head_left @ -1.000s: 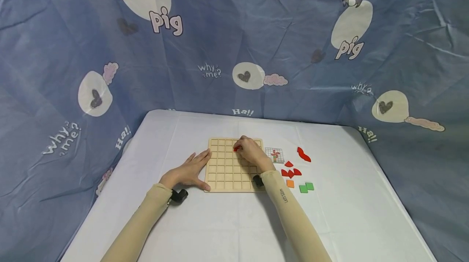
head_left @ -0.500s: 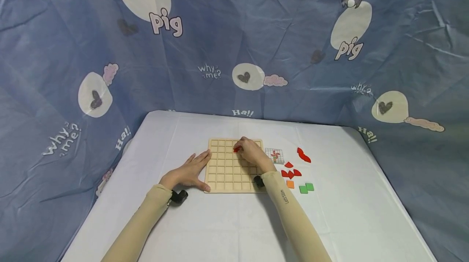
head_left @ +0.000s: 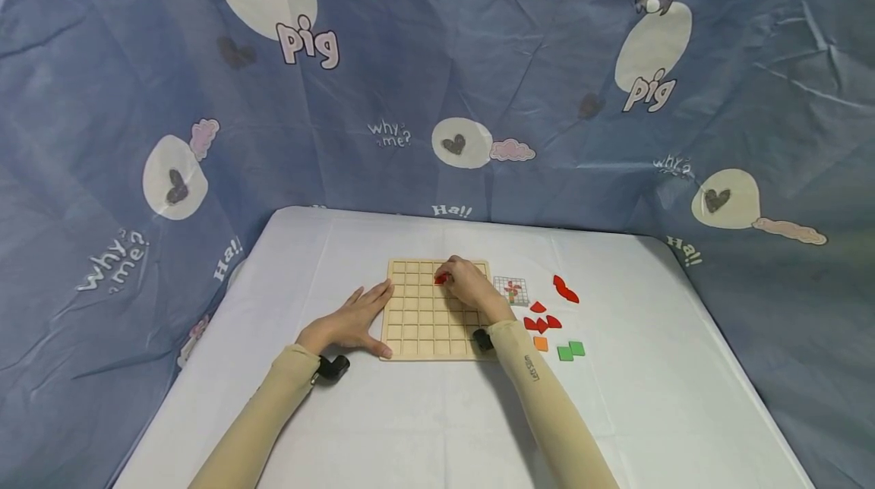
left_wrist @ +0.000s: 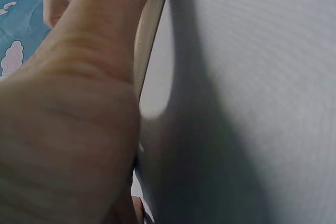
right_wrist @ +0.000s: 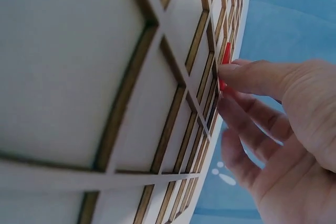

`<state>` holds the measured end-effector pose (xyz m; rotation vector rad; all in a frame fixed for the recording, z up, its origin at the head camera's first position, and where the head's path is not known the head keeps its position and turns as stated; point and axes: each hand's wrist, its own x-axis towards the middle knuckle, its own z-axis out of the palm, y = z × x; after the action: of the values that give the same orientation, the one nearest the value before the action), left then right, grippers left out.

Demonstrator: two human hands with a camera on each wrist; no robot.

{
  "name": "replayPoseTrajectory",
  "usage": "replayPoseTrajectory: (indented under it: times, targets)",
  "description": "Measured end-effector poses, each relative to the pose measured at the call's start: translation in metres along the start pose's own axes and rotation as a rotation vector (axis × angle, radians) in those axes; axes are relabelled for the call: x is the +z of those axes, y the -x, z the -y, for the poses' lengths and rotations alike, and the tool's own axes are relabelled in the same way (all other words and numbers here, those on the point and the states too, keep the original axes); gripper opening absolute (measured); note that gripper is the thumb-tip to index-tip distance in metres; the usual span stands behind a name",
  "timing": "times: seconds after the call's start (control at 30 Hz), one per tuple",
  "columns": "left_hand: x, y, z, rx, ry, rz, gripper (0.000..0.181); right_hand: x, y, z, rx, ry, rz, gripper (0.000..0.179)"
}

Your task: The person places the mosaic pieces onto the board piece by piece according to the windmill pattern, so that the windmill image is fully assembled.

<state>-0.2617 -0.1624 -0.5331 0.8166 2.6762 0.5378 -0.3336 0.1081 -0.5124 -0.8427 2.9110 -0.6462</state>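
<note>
The left hand is spread against the wooden grid board on its right; the right hand, over the board, pinches a red piece, seated or not I can't tell. Right of that hand: a card, more red pieces, an orange square, two green squares.

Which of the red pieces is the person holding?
The red piece over the wooden board, pinched by the right hand; the other red pieces lie on the white tabletop, right of the board.
</note>
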Motion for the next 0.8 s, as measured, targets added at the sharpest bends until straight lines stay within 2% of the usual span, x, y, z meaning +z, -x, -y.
replayPoseTrajectory:
  times: [0.13, 0.27, 0.47, 0.8]
  targets:
    - [0.000, 0.001, -0.001, 0.009, -0.004, -0.003, 0.131, 0.000, 0.001, 0.000, 0.023, -0.025, -0.007, 0.027]
    - [-0.001, 0.002, -0.001, 0.020, 0.004, -0.013, 0.130, -0.005, 0.004, -0.001, 0.063, -0.103, -0.014, 0.028]
    - [0.000, 0.003, -0.001, 0.025, 0.005, -0.021, 0.131, -0.018, 0.010, -0.006, 0.074, -0.181, -0.067, 0.024]
    - [0.000, 0.001, 0.001, 0.019, 0.008, -0.008, 0.131, -0.051, 0.041, -0.035, 0.159, -0.251, -0.141, 0.023]
